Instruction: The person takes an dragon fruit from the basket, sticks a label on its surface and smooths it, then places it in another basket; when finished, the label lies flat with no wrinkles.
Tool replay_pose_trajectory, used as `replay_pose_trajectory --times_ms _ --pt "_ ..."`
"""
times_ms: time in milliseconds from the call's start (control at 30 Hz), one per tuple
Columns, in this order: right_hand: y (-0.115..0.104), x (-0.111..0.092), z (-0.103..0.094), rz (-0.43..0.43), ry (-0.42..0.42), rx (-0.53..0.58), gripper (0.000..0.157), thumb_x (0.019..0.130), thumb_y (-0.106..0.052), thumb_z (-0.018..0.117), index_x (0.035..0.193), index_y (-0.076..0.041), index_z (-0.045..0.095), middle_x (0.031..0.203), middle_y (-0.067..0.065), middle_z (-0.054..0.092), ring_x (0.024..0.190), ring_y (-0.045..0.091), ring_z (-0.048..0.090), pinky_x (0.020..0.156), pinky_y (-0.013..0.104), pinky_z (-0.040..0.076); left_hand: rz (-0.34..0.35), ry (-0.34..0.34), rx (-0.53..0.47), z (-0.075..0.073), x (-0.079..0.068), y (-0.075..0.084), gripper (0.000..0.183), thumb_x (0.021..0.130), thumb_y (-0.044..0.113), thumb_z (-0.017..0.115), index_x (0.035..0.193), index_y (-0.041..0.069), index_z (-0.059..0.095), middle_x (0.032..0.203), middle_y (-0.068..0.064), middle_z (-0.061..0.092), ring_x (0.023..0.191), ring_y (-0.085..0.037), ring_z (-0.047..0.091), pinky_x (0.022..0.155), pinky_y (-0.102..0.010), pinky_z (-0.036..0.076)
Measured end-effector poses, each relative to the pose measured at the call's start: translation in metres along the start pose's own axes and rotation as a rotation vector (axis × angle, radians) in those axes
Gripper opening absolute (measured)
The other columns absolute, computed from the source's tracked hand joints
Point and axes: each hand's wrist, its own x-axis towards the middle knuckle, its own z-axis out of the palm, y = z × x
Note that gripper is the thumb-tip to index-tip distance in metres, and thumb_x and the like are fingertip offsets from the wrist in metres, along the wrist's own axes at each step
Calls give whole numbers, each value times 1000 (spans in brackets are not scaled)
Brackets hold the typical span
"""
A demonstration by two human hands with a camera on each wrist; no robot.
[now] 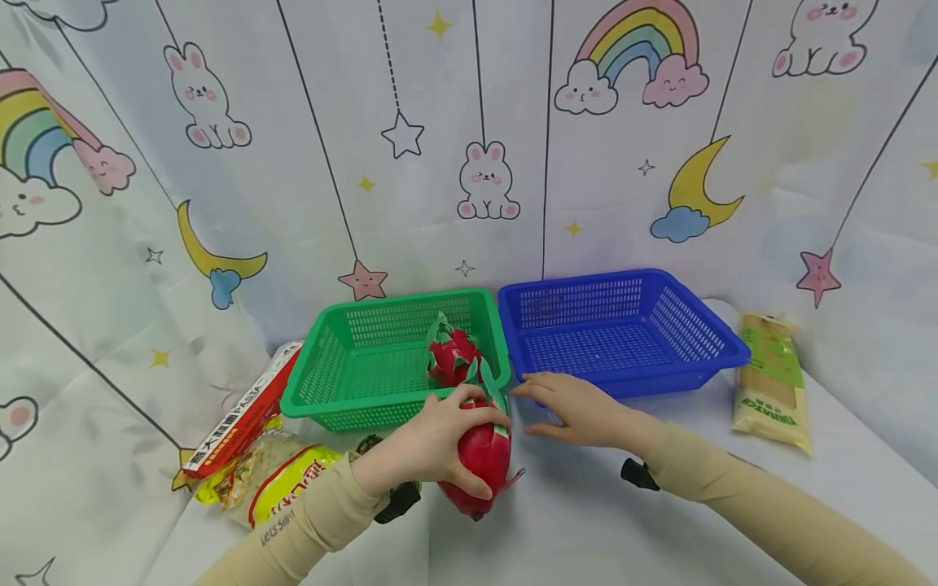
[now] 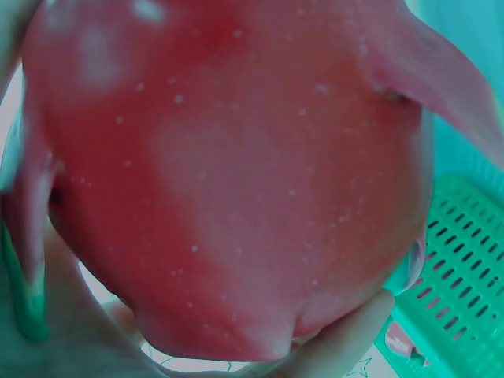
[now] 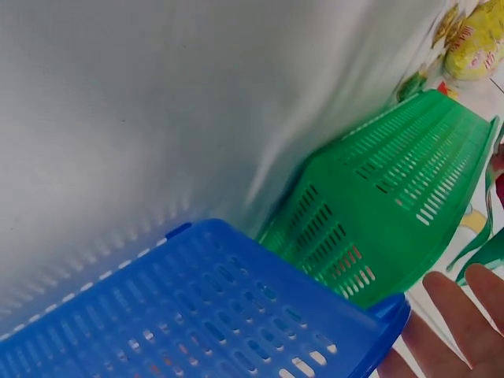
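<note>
My left hand (image 1: 438,435) grips a red dragon fruit (image 1: 485,456) from above, thumb on the near side and fingers over its top. Green-tipped scales stick up from the fruit at the front edge of the green basket (image 1: 396,411). In the left wrist view the dragon fruit (image 2: 236,173) fills most of the picture, with fingers wrapped at its sides. A second dragon fruit (image 1: 453,358) lies inside the green basket, at its right side. My right hand (image 1: 579,411) holds nothing; its fingers are spread by the front left corner of the blue basket (image 1: 645,387).
Both baskets stand side by side against the patterned cloth backdrop (image 1: 425,212). To the left lie a red pasta pack (image 1: 245,415) and a clear and yellow food bag (image 1: 282,480). A green and cream packet (image 1: 771,382) lies right of the blue basket.
</note>
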Motion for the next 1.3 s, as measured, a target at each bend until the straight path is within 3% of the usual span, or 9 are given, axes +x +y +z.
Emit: replay_pose_trajectory --times_ms 533,933,1300 --pt "-9 -12 -2 -70 59 -78 51 84 -41 64 125 -13 55 126 4 57 120 24 51 92 43 48 9 -89 30 13 -5 11 64 60 40 84 118 32 57 133 -4 40 110 -31 42 67 -21 47" --pt "-16 -21 0 -53 10 -49 58 83 -47 63 129 -15 51 128 -1 55 117 18 52 91 39 48 21 -108 26 21 -5 15 64 61 40 84 118 34 56 134 -2 40 112 -29 40 67 -20 47" --pt "-18 -28 3 -114 28 -34 59 84 -51 59 130 -15 49 128 -1 54 115 17 53 88 38 50 77 -139 70 28 -3 15 66 60 43 84 119 33 57 133 -3 41 116 -20 42 79 -28 41"
